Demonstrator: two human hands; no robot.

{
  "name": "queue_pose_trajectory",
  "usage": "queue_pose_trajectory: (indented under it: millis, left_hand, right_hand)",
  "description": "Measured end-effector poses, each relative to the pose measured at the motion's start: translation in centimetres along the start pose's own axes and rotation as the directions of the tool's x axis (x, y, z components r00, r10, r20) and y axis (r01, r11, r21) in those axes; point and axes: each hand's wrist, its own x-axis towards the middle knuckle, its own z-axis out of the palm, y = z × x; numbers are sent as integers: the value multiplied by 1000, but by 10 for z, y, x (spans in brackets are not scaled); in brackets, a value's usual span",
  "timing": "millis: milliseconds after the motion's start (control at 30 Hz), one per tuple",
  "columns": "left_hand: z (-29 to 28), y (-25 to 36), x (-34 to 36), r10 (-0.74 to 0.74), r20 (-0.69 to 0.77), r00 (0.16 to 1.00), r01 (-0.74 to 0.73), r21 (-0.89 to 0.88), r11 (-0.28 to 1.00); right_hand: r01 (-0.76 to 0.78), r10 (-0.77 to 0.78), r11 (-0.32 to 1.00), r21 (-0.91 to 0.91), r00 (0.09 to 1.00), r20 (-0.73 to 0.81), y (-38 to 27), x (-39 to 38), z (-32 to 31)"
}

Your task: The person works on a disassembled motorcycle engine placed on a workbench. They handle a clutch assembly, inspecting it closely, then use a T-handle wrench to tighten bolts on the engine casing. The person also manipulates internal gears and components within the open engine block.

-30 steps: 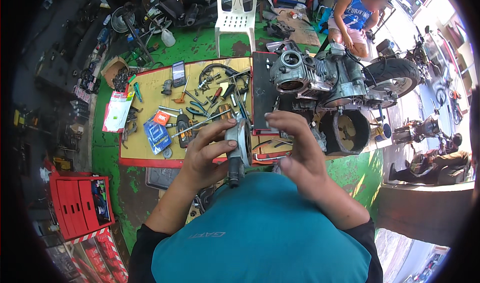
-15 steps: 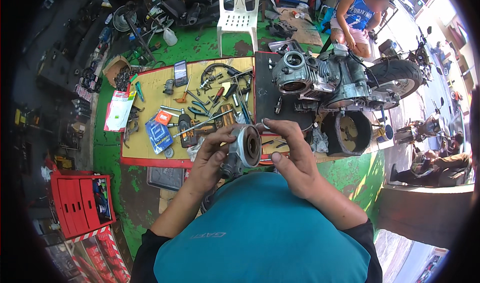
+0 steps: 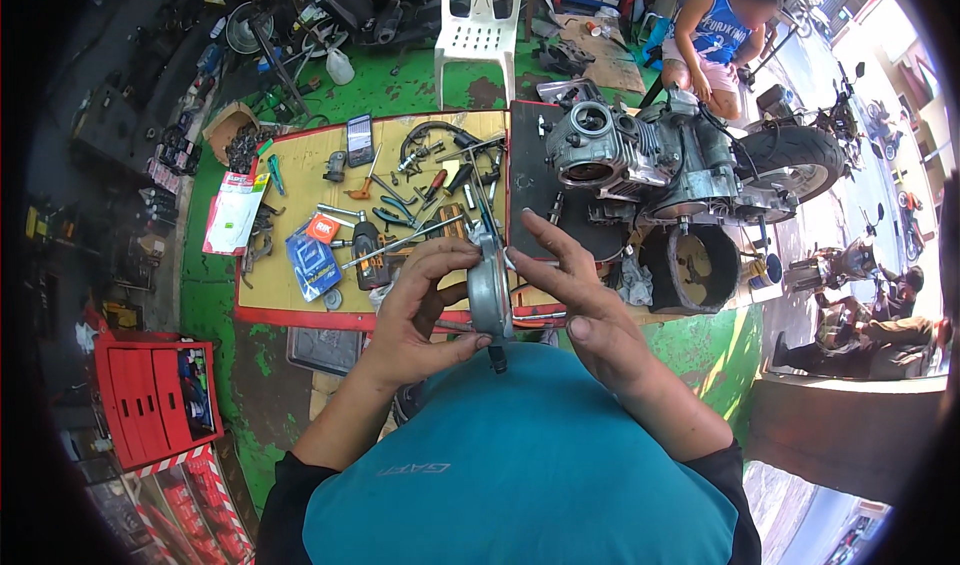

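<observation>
Between fingers and thumb, my left hand grips a round grey metal engine part, held on edge over the table's near side. A short dark stub sticks out of its lower end. My right hand is open to the right of it, fingers apart, with a fingertip at the part's upper rim; whether it touches I cannot tell. Beyond the hands, a power drill, pliers, a red-handled screwdriver and a long metal bar lie on the cardboard-covered table.
A partly stripped engine with a wheel stands at the right, above a dark round tub. A white chair is behind the table. One person sits at far right. A red tool cabinet stands left.
The round part has turned from showing its ringed face to nearly edge-on. My left thumb has shifted to its lower edge, and my right fingers have spread further apart.
</observation>
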Motion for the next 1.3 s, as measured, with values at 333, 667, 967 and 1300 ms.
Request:
queue_pose_trajectory:
  millis: [333, 667, 967, 1300]
  left_hand:
    - [-4, 10, 3, -3, 11, 1000, 2, 62, 998]
    - [-5, 16, 4, -38, -7, 999, 38, 1, 999]
    - [-6, 18, 7, -55, -13, 998, 54, -70, 996]
    - [-8, 17, 10, -53, -19, 998, 51, -73, 996]
  right_hand:
    - [192, -194, 866, -461, 980, 43, -5, 1, -2]
    - [280, -302, 707, -650, 950, 82, -9, -1, -1]
    - [309, -343, 653, -692, 934, 94, -7, -3, 0]
    - [434, -444, 681, -590, 885, 140, -4, -3, -2]
